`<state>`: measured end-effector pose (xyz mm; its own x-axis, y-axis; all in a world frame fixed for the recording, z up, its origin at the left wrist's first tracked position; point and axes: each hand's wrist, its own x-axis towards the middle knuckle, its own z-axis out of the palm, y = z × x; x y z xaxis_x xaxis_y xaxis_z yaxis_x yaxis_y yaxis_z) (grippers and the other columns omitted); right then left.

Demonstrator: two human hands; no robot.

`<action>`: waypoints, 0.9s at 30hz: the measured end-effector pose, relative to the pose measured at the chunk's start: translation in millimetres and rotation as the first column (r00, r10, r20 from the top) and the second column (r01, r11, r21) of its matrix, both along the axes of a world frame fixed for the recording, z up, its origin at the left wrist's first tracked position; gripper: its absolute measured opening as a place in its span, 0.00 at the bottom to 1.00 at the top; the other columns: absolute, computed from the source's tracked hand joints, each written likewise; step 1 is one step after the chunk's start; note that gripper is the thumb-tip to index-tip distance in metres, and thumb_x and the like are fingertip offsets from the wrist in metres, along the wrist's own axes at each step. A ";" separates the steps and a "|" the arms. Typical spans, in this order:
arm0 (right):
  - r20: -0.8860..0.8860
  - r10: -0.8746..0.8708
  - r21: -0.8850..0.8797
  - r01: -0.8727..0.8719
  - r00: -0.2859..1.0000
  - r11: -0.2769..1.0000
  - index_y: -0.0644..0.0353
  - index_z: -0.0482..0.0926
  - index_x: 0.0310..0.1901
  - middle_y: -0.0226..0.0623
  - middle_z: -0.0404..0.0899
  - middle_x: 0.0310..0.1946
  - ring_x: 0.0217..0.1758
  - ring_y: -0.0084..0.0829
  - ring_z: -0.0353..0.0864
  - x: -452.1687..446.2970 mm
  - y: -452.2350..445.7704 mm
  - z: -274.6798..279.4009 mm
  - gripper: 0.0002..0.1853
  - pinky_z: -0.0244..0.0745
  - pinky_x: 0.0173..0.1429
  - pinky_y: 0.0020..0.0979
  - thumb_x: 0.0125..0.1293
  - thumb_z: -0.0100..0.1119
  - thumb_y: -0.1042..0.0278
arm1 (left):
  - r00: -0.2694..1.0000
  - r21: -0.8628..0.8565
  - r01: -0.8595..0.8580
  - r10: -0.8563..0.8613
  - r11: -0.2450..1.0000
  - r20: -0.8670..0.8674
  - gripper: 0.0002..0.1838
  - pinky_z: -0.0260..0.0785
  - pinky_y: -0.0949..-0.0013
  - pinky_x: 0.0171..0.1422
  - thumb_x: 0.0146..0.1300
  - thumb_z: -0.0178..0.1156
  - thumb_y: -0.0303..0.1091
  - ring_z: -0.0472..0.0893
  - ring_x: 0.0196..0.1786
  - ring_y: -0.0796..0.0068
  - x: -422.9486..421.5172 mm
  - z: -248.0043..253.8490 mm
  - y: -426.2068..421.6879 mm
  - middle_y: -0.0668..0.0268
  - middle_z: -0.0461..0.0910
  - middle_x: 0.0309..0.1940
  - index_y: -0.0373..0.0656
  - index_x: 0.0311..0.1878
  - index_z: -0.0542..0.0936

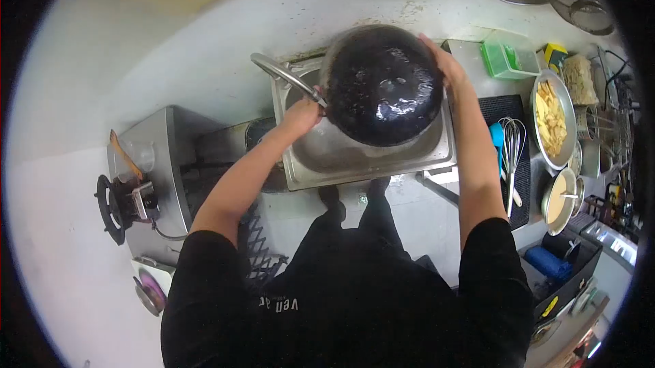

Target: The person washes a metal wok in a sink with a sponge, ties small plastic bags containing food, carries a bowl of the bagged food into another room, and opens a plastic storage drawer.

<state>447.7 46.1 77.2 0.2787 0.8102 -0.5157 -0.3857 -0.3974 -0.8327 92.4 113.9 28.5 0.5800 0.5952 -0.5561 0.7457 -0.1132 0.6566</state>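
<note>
A large wok (385, 88) with a blackened, wet, shiny underside is tilted over the metal sink (368, 166), its bottom facing me. My left hand (303, 117) is closed at the wok's left edge, right beside the end of the curved metal faucet (290, 78); its fingertips are partly hidden. On the opposite side, my right hand (443, 64) grips the upper right rim, fingers reaching behind it. The inside of the wok is hidden from view.
Right of the sink, a whisk (512, 149) lies on a black mat (501, 108). Beyond stand a bowl of pale cut pieces (551, 119), a bowl of cream-coloured liquid (559, 201) and a green container (508, 57). A gas burner (116, 207) and wooden spatula (126, 153) are at left.
</note>
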 end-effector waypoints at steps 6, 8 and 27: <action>-0.019 -0.001 -0.180 -0.003 1.000 0.984 0.63 0.77 0.50 0.39 0.82 0.41 0.39 0.31 0.82 35.5 -26.2 65.1 0.28 0.78 0.44 0.32 0.63 0.54 0.43 | 0.953 0.467 -0.302 0.250 0.831 0.170 0.32 0.69 0.51 0.44 0.67 0.35 0.59 0.79 0.35 0.45 35.6 1.5 -16.5 0.49 0.79 0.25 0.42 0.28 0.79; 0.040 -0.036 -0.183 0.043 0.999 0.982 0.62 0.78 0.50 0.39 0.82 0.42 0.39 0.31 0.82 33.5 -38.2 89.0 0.28 0.77 0.45 0.32 0.63 0.54 0.42 | 0.988 0.322 -0.088 0.042 0.943 0.148 0.29 0.69 0.50 0.47 0.67 0.38 0.57 0.79 0.39 0.45 34.5 7.0 -9.1 0.48 0.79 0.29 0.45 0.32 0.81; -0.141 -0.146 0.016 0.149 0.979 0.989 0.72 0.75 0.50 0.42 0.79 0.44 0.44 0.32 0.79 -29.7 -14.1 -55.8 0.33 0.73 0.52 0.30 0.58 0.61 0.44 | 0.921 -0.292 0.282 -0.343 0.914 -0.186 0.29 0.60 0.71 0.18 0.58 0.58 0.59 0.67 0.12 0.78 -72.7 36.2 16.4 0.70 0.68 0.11 0.39 0.21 0.74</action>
